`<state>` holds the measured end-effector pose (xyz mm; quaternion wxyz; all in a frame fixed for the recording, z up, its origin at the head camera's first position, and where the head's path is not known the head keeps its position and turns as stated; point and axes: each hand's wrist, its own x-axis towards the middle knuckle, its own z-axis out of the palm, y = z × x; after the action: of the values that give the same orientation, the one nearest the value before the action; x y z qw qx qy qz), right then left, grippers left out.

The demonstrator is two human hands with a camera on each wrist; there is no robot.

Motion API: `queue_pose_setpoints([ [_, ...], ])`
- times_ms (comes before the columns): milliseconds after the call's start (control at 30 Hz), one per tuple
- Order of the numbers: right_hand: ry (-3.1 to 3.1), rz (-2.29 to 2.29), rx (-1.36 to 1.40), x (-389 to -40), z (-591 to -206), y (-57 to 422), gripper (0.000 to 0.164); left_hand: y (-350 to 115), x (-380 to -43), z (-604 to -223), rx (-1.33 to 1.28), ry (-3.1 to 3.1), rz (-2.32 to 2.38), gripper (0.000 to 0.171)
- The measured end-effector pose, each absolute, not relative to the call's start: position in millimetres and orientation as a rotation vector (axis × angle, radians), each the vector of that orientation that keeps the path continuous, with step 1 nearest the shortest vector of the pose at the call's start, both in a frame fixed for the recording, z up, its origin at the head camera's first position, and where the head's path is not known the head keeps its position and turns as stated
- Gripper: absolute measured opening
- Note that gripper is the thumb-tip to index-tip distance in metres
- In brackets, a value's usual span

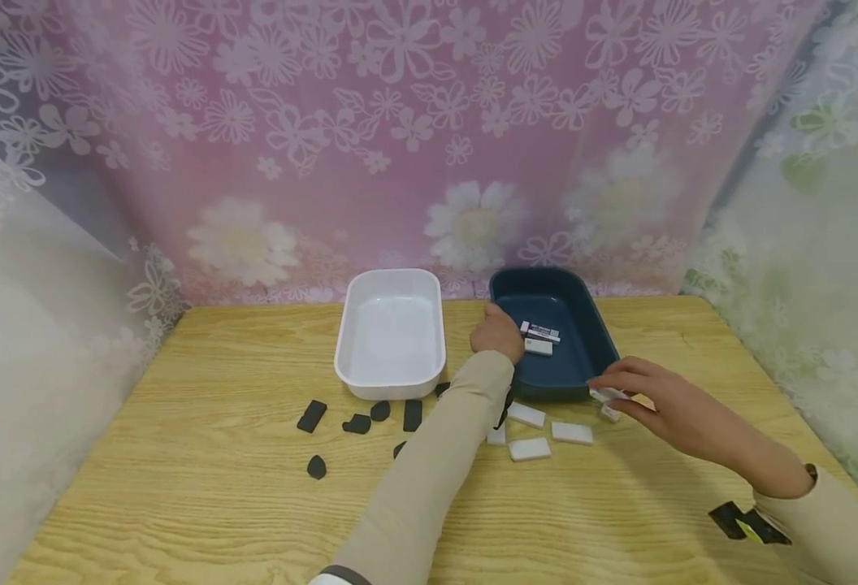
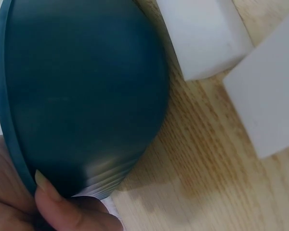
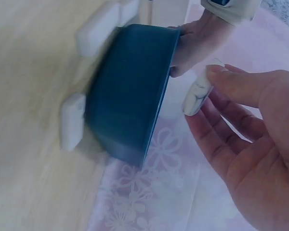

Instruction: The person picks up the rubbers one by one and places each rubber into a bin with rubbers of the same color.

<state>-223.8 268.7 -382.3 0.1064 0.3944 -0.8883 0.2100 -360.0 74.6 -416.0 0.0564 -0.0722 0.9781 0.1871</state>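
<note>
White block (image 3: 198, 94) in right hand (image 1: 666, 402), near blue tray (image 1: 578, 349)

Block pinched between thumb and fingers, near the blue tray's 5 o'clock corner. Left hand (image 1: 498, 333) grips that tray's rim at 9 o'clock. Inside, near centre: white pieces (image 1: 539, 347). Outside at 6 o'clock, on tabletop (image 1: 217, 487): loose blocks (image 1: 528, 449). At 9 o'clock: white tray (image 1: 391, 333); black pieces (image 1: 312, 415) at its 6–7 o'clock.
</note>
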Motion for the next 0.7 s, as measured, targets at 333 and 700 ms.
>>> queue_pose_setpoints([
  [333, -2.627, 0.658, 1.219, -281, -396, 257, 0.035, 76, -358, -419, -0.239, 2.973, 0.552, 0.036],
  [700, -2.861, 0.746, 1.221, -317, -412, 240, 0.027, 74, -355, -413, -0.238, 2.998, 0.536, 0.034],
])
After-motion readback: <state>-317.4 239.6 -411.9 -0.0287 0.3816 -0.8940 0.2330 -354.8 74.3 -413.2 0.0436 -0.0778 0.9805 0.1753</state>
